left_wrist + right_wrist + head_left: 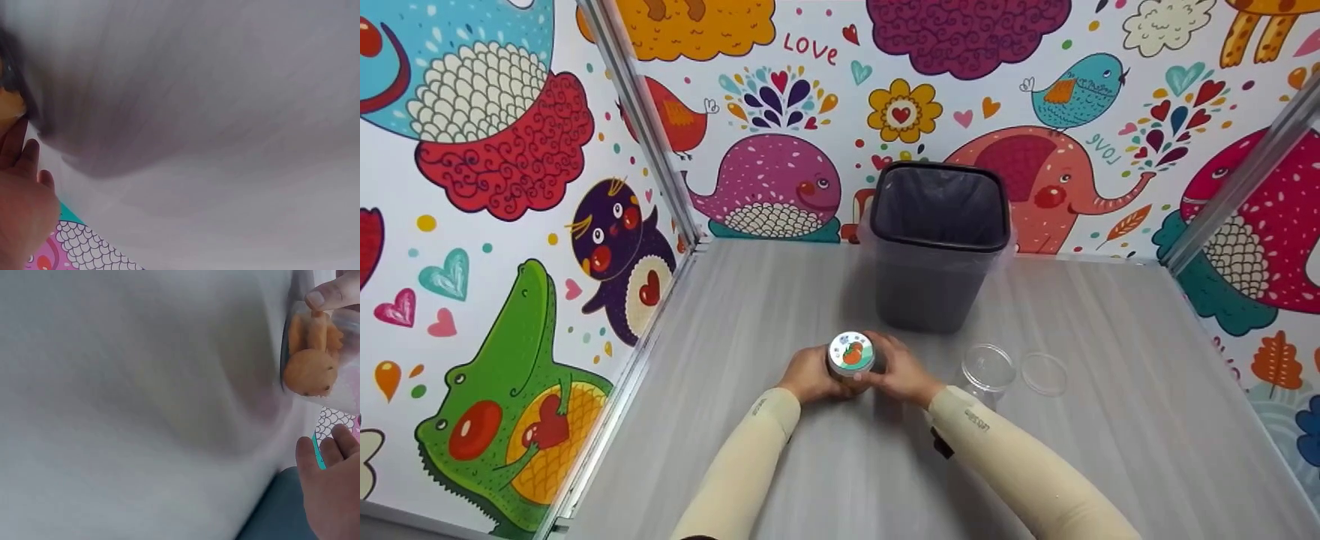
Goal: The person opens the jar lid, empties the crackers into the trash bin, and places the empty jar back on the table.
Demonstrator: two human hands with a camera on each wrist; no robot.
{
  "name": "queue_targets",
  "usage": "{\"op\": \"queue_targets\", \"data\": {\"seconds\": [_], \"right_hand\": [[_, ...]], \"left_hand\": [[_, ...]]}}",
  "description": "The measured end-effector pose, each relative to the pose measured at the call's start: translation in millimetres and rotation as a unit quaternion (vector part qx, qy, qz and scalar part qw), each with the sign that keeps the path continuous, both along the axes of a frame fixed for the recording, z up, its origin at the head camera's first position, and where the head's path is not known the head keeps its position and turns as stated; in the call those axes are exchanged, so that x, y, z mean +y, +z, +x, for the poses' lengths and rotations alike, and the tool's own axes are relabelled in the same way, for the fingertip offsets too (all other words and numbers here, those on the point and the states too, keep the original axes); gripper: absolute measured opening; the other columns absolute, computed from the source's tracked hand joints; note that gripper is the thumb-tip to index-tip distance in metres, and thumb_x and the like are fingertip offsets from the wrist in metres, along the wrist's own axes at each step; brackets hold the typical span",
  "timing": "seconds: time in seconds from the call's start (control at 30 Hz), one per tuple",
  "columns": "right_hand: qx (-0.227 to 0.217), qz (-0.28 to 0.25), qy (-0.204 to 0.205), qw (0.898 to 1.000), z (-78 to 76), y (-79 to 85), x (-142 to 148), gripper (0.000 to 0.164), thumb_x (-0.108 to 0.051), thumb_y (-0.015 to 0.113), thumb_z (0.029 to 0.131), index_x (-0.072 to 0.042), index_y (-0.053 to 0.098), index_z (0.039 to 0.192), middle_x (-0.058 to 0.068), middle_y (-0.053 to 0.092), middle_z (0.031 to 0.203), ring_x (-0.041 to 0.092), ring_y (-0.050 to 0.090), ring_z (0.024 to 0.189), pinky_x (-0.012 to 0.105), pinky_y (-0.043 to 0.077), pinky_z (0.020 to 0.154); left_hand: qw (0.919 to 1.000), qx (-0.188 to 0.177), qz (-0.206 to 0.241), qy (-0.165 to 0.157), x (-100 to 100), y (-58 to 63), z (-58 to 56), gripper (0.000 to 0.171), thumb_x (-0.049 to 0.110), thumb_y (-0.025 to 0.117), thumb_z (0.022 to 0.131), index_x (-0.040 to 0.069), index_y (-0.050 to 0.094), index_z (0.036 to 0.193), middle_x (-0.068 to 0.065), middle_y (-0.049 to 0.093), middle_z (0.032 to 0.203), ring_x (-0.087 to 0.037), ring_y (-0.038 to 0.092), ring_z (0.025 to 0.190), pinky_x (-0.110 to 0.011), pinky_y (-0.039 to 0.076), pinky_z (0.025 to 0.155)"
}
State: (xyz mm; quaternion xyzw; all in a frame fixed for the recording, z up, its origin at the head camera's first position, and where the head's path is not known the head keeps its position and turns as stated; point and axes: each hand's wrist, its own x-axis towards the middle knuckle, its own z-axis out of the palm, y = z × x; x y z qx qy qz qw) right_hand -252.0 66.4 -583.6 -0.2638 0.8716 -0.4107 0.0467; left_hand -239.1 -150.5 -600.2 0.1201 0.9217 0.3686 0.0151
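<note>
In the head view, both hands are around a clear jar [349,402] whose lid [851,351] carries an orange-fruit picture. Orange-brown round biscuits [310,372] show inside it in the right wrist view. My left hand [812,373] grips the jar from the left, low on its body. From the right, my right hand [904,369] pinches the lid's edge between thumb and forefinger. Its other fingers [306,453] stretch out apart from the jar wall. The left wrist view catches only part of the left hand [25,197] and the jar's edge.
A dark bin [934,281] with a plastic liner stands behind the hands. An uncovered clear container [988,369] sits to the right of the right hand, with a clear round lid [1044,374] beside it. Patterned walls [780,45] border the grey table [720,322].
</note>
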Motion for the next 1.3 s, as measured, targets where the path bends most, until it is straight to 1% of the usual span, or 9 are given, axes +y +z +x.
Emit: {"op": "queue_targets", "data": {"seconds": [0.1,0.33,0.4,0.53,0.73,0.93,1.1,1.23,1.3], "right_hand": [[0.005,-0.013,-0.019,1.000,3.2,-1.9,-4,0.087,-0.041,0.081,0.080,-0.002,0.042,0.147,0.018,0.048,0.143,0.035,0.043,0.133,0.053,0.033,0.109],[-0.023,-0.077,-0.092,0.992,17.6,-9.1,-17,0.088,-0.038,0.085,0.079,0.001,0.040,0.143,0.020,0.048,0.137,0.034,0.046,0.128,0.050,0.035,0.107],[-0.023,-0.076,-0.104,0.991,18.5,-9.6,-19,0.087,-0.038,0.085,0.079,0.000,0.041,0.143,0.020,0.049,0.136,0.033,0.047,0.127,0.049,0.036,0.107],[-0.031,-0.062,-0.092,0.993,14.7,-7.7,-16,0.087,-0.040,0.084,0.079,-0.001,0.042,0.144,0.019,0.049,0.137,0.033,0.047,0.128,0.050,0.035,0.108],[-0.052,-0.036,-0.029,0.998,1.8,-0.9,-4,0.086,-0.037,0.084,0.080,-0.004,0.042,0.148,0.021,0.045,0.143,0.037,0.042,0.132,0.054,0.032,0.109],[-0.038,-0.015,0.017,0.999,-4.1,4.2,2,0.084,-0.035,0.082,0.082,-0.004,0.042,0.149,0.022,0.046,0.142,0.039,0.042,0.132,0.056,0.031,0.109],[-0.028,-0.027,-0.017,0.999,2.3,2.5,-1,0.089,-0.037,0.086,0.078,-0.002,0.041,0.147,0.021,0.047,0.142,0.038,0.042,0.133,0.053,0.032,0.109],[-0.032,-0.037,-0.061,0.997,9.4,-2.7,-6,0.095,-0.042,0.087,0.075,-0.001,0.040,0.146,0.020,0.046,0.142,0.037,0.042,0.133,0.051,0.034,0.108],[-0.031,-0.045,-0.071,0.996,11.3,-4.3,-8,0.093,-0.040,0.088,0.075,0.000,0.041,0.144,0.020,0.047,0.141,0.037,0.043,0.131,0.052,0.034,0.108]], "left_hand": [[0.9999,0.012,-0.001,-0.003,0,1.5,1.0,0.068,0.030,0.096,0.057,0.007,0.069,0.115,-0.001,0.072,0.105,-0.018,0.066,0.098,-0.037,0.051,0.091],[0.9997,0.022,0.004,-0.005,2,1.5,0.4,0.066,0.035,0.094,0.059,0.007,0.070,0.114,0.001,0.073,0.102,-0.015,0.066,0.096,-0.036,0.052,0.090],[0.9995,0.029,0.002,-0.008,3,1.8,0.1,0.066,0.033,0.094,0.059,0.006,0.070,0.113,0.000,0.073,0.102,-0.016,0.067,0.096,-0.037,0.052,0.089],[0.9994,0.034,0.001,-0.008,4,3.2,0.2,0.063,0.029,0.094,0.059,0.006,0.070,0.112,-0.001,0.073,0.102,-0.017,0.067,0.095,-0.037,0.052,0.089],[0.9998,0.012,0.012,-0.003,3,2.5,1.6,0.069,0.034,0.095,0.060,0.007,0.069,0.117,-0.001,0.072,0.105,-0.017,0.066,0.098,-0.036,0.052,0.090],[0.9999,0.010,0.008,-0.004,2,-0.8,0.2,0.071,0.033,0.096,0.057,0.007,0.068,0.117,-0.001,0.072,0.107,-0.017,0.066,0.100,-0.035,0.051,0.091],[1.0000,-0.001,-0.008,-0.001,1,-4.9,-1.5,0.074,0.035,0.096,0.056,0.008,0.067,0.119,-0.001,0.071,0.109,-0.017,0.065,0.102,-0.036,0.050,0.093],[0.9999,-0.013,-0.008,0.007,1,-3.3,-1.3,0.074,0.034,0.097,0.055,0.010,0.068,0.119,0.001,0.071,0.110,-0.016,0.065,0.103,-0.036,0.049,0.094],[1.0000,-0.005,-0.006,0.005,2,-1.7,-1.3,0.072,0.034,0.097,0.055,0.010,0.069,0.117,0.000,0.072,0.108,-0.017,0.065,0.101,-0.037,0.050,0.094]]}}
